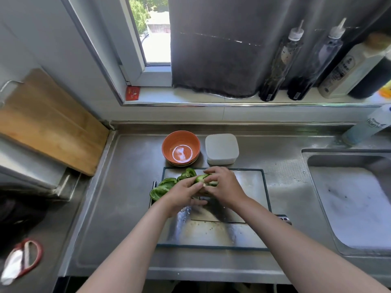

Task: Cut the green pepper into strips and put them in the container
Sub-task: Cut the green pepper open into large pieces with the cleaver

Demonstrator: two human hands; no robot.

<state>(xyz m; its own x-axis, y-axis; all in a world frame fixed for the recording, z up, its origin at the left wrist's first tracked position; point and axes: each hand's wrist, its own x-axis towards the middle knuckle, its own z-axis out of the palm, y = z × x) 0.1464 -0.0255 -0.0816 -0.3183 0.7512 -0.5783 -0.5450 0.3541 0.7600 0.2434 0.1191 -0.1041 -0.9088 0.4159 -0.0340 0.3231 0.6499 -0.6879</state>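
Holding one green pepper piece [206, 179] over the board [249, 187], the left hand [183, 194] and right hand [225, 187] curl their fingers [213, 170] around it. More pieces [166, 184] lie beside. The container [221, 148] sits behind.

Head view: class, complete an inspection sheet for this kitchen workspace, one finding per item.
Surface: steel counter with metal cutting board.
Job's things: green pepper piece held over the board; cut pepper pieces at the board's left edge; white container behind it, lid on.
Clutter: orange bowl beside the container; wooden board leaning at left.
Grippers: left hand and right hand both grip the pepper piece.
Cables: nothing seen.
Surroundings: sink at right; bottles on the windowsill; dark curtain.
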